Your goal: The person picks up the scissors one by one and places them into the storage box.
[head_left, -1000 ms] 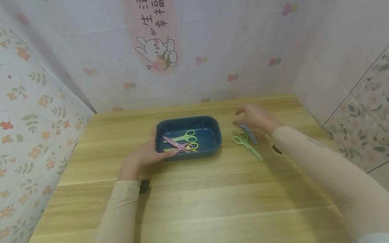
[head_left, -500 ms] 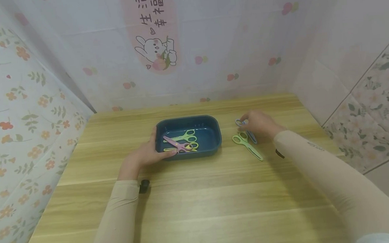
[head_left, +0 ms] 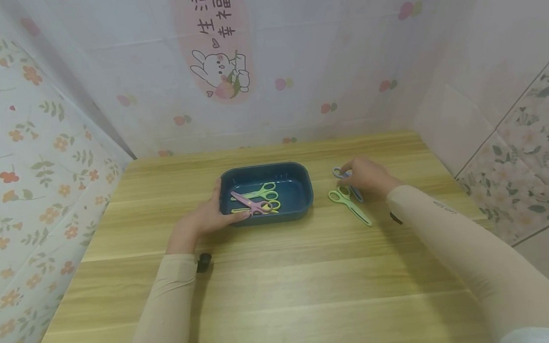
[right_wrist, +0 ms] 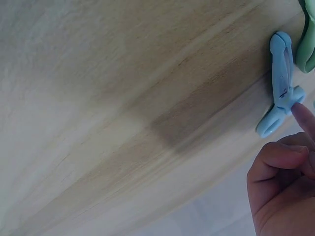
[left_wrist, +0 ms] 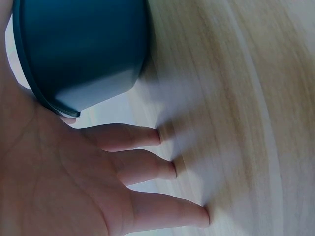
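Note:
A deep blue tray [head_left: 277,219] stands on the table, holding green, purple and yellow-green scissors [head_left: 257,206]. My left hand [head_left: 207,216] holds its left end, the thumb over the near rim. In the left wrist view the palm lies against the tray's rim, and several fingers [left_wrist: 142,164] reach straight down to the table. Right of the tray, my right hand [head_left: 365,174] pinches blue scissors [right_wrist: 281,81] at the handles and partly covers them in the head view. They lie flat on the table. Pale green scissors [head_left: 348,206] lie close beside them.
The wood-grain table [head_left: 280,285] runs back to a patterned cloth wall [head_left: 296,61]. Floral sheets [head_left: 40,152] close in the left side, and another patterned panel [head_left: 526,168] stands on the right.
My right hand has come down from beyond the blue scissors onto their handles and has stayed there for the last half second. The left hand and the tray have not moved.

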`<move>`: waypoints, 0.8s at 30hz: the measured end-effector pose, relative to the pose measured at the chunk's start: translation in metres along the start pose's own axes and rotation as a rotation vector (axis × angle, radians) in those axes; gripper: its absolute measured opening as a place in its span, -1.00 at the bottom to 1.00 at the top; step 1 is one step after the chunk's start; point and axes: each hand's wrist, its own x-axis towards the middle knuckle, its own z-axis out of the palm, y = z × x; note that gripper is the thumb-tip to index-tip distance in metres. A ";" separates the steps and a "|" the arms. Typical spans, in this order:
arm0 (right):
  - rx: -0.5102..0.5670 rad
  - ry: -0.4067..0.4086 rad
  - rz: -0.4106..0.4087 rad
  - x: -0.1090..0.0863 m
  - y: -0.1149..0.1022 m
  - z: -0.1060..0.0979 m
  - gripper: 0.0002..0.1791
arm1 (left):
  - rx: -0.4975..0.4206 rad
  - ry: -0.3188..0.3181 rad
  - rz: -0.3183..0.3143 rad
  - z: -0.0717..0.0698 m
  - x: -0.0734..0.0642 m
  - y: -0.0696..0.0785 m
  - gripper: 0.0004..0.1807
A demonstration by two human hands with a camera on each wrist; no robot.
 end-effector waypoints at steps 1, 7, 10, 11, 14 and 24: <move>0.002 0.000 -0.001 0.000 0.001 0.000 -0.44 | 0.000 0.001 0.002 0.000 0.000 0.000 0.58; -0.001 0.010 -0.004 0.001 0.007 -0.001 -0.46 | 0.008 0.010 0.015 0.001 0.001 -0.001 0.58; 0.000 0.012 0.007 0.000 0.011 -0.002 -0.45 | 0.007 0.010 0.018 0.001 0.002 -0.002 0.57; 0.003 0.011 0.010 -0.001 0.013 -0.003 -0.44 | 0.007 0.009 0.018 0.001 0.002 -0.002 0.58; 0.010 0.011 0.009 -0.004 0.020 -0.005 -0.42 | 0.009 0.007 0.015 0.001 0.002 -0.002 0.58; 0.030 0.023 0.010 -0.012 0.041 -0.008 -0.62 | 0.007 -0.004 0.000 0.000 0.000 0.000 0.60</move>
